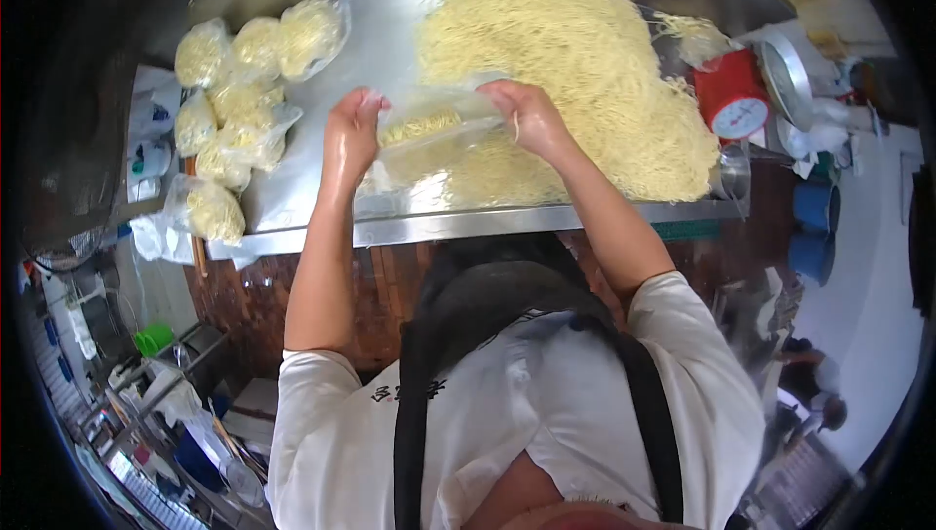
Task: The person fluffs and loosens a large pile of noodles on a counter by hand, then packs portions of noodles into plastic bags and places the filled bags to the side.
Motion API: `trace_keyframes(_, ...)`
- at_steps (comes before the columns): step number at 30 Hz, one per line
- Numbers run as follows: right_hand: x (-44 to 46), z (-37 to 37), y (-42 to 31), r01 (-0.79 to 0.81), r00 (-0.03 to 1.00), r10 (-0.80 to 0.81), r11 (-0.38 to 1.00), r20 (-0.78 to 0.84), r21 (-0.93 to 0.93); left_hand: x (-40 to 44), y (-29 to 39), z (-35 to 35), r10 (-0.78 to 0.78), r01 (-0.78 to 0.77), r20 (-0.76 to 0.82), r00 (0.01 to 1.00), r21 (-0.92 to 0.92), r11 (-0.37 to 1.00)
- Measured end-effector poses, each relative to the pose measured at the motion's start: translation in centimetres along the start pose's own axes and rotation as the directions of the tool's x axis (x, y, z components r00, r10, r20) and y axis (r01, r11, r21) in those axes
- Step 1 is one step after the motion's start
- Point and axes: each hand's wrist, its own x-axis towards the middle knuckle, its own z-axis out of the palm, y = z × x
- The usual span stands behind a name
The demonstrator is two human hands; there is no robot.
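Note:
Between my two hands a clear plastic bag [466, 106] is stretched out over the steel table [375, 38], with a small portion of yellow noodles [419, 128] inside. My left hand [353, 130] pinches the bag's left end. On the other side, my right hand [526, 116] grips its upper right corner, and a noodle strand hangs by the fingers. A large heap of loose yellow noodles [556, 42] spreads behind the bag and to its right.
Several filled noodle bags [244, 101] are piled at the table's left. A red dial scale [733, 96] with a round metal pan [783, 77] stands at the right end. Blue containers [814, 228] are beyond it. Another person [814, 384] is at the lower right.

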Motion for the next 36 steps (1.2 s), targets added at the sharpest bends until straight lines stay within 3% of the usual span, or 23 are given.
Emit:
trace_keyframes(1, -0.2, -3.2, -1.3, -0.111, 0.994, 0.111, 0.994, -0.013, 0.013, 0.7, 4.3, 1.3, -0.052, 0.055, 0.061, 0.997, -0.043, 0.998)
trace_keyframes(3, 0.1, -10.6, -3.1, -0.092, 0.986, 0.097, 0.995, -0.137, 0.037, 2.7, 11.5, 5.0, 0.004, 0.012, 0.112, 0.994, -0.139, 0.99)
trace_keyframes(6, -1.4, -23.5, -8.2, -0.027, 0.92, -0.017, 0.994, -0.391, -0.107, 6.8, 22.1, 11.4, 0.285, -0.275, 0.16, 0.945, -0.082, 0.958)
trace_keyframes(9, -4.3, -35.1, -11.3, 0.077, 0.76, -0.022, 0.995, -0.65, 0.057, 8.0, 34.5, 19.2, 0.489, -0.452, 0.294, 0.821, -0.188, 0.872)
trace_keyframes(10, -5.4, -38.9, -10.2, 0.101, 0.679, -0.205, 0.977, -0.704, -0.187, 8.4, 37.8, 22.2, 0.551, -0.526, 0.27, 0.789, -0.166, 0.834)
trace_keyframes(11, -6.0, -41.7, -10.2, 0.111, 0.673, -0.104, 0.993, -0.732, -0.039, 7.9, 41.2, 25.3, 0.607, -0.593, 0.249, 0.755, -0.139, 0.793)
trace_keyframes(12, -7.0, -43.9, -9.8, 0.103, 0.664, -0.073, 0.995, -0.744, -0.006, 4.9, 45.6, 27.9, 0.536, -0.55, 0.218, 0.816, 0.007, 0.835)
trace_keyframes(13, -7.9, -46.1, -9.4, 0.097, 0.654, -0.042, 0.995, -0.756, 0.029, 6.6, 46.4, 31.4, 0.616, -0.621, 0.208, 0.76, -0.051, 0.782)
trace_keyframes(15, -10.0, -49.4, -7.1, 0.02, 0.634, -0.114, 0.991, -0.765, -0.131, 5.1, 49.0, 36.8, 0.58, -0.593, 0.223, 0.784, -0.008, 0.805)
trace_keyframes(16, -11.0, -51.2, -4.3, 0.005, 0.607, -0.175, 0.976, -0.775, -0.216, 7.4, 48.4, 40.5, 0.639, -0.638, 0.254, 0.726, -0.099, 0.763)
trace_keyframes(17, -11.4, -52.8, 0.1, -0.01, 0.585, -0.235, 0.955, -0.776, -0.297, 8.0, 47.8, 43.9, 0.751, -0.766, 0.185, 0.634, 0.012, 0.643)
trace_keyframes(18, -11.9, -53.5, 3.7, -0.019, 0.566, -0.298, 0.928, -0.769, -0.373, 8.3, 47.2, 45.9, 0.675, -0.766, 0.389, 0.627, 0.153, 0.625)
trace_keyframes(20, -13.7, -52.8, 8.3, -0.05, 0.669, -0.104, 0.982, -0.736, -0.184, 8.9, 43.7, 50.8, 0.689, -0.763, 0.52, 0.505, -0.105, 0.638)
trace_keyframes(22, -15.3, -52.0, 8.4, -0.129, 0.75, -0.002, 0.98, -0.661, -0.149, 8.6, 41.6, 51.9, 0.651, -0.792, 0.575, 0.495, -0.009, 0.61)
trace_keyframes(25, -17.1, -50.4, 1.5, -0.234, 0.84, 0.072, 0.942, -0.538, -0.239, 6.8, 37.9, 50.3, 0.631, -0.587, 0.362, 0.686, -0.236, 0.774)
trace_keyframes(27, -16.8, -49.5, -3.0, -0.11, 0.854, 0.009, 0.981, -0.52, -0.162, 5.6, 33.1, 46.8, 0.49, -0.478, 0.373, 0.788, -0.133, 0.868)
trace_keyframes(29, -15.4, -47.5, -5.5, 0.137, 0.857, -0.094, 0.99, -0.507, 0.047, 6.3, 22.6, 44.3, 0.491, -0.536, 0.253, 0.834, 0.154, 0.83)
trace_keyframes(30, -13.6, -45.5, -4.1, 0.309, 0.855, -0.192, 0.935, -0.482, 0.175, 6.7, 16.9, 42.6, 0.321, -0.363, 0.206, 0.924, 0.217, 0.906)
trace_keyframes(31, -11.4, -42.5, -0.9, 0.459, 0.833, -0.289, 0.837, -0.471, 0.299, 6.9, 11.6, 40.4, 0.35, -0.391, 0.175, 0.92, 0.381, 0.838)
trace_keyframes(32, -9.6, -38.3, 3.2, 0.494, 0.829, -0.258, 0.752, -0.495, 0.435, 4.8, 10.6, 38.3, 0.225, -0.248, 0.109, 0.968, 0.544, 0.802)
trace_keyframes(33, -7.9, -33.0, 9.5, 0.279, 0.876, -0.066, 0.878, -0.478, 0.389, 3.8, 9.1, 36.9, 0.19, -0.21, 0.101, 0.976, 0.642, 0.738)
trace_keyframes(34, -7.1, -28.3, 15.2, -0.166, 0.868, 0.086, 0.978, -0.488, -0.123, 2.5, 6.7, 35.5, 0.146, -0.165, 0.09, 0.985, 0.734, 0.659)
trace_keyframes(36, -8.9, -22.1, 17.9, -0.541, 0.812, 0.382, 0.777, -0.442, -0.322, 2.9, 1.0, 34.3, -0.058, -0.154, 0.212, 0.976, 0.849, 0.505)
